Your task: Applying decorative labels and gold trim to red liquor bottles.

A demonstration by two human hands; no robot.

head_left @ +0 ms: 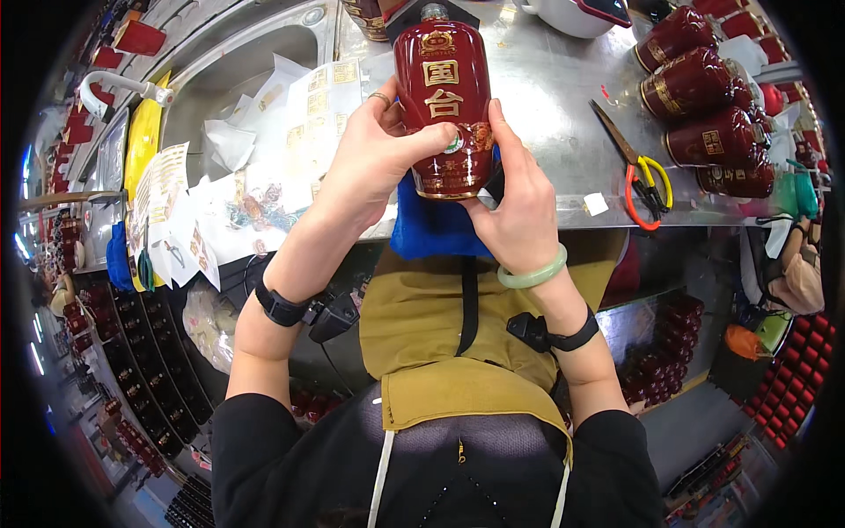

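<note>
A dark red glossy bottle with gold lettering and a short neck is held over the front edge of the metal counter, its base toward me. My left hand grips its left side, the thumb pressed across the lower front beside a small round green-and-white mark. On the other side my right hand supports the bottle near its base, fingers along the side and thumb underneath. A blue cloth hangs at the counter edge below the bottle. Fingers behind the bottle are hidden.
Scissors with red and yellow handles and a small white square lie on the right of the counter. Several red bottles lie farther right. Sticker sheets spread at left, by a sink. A white pot stands behind.
</note>
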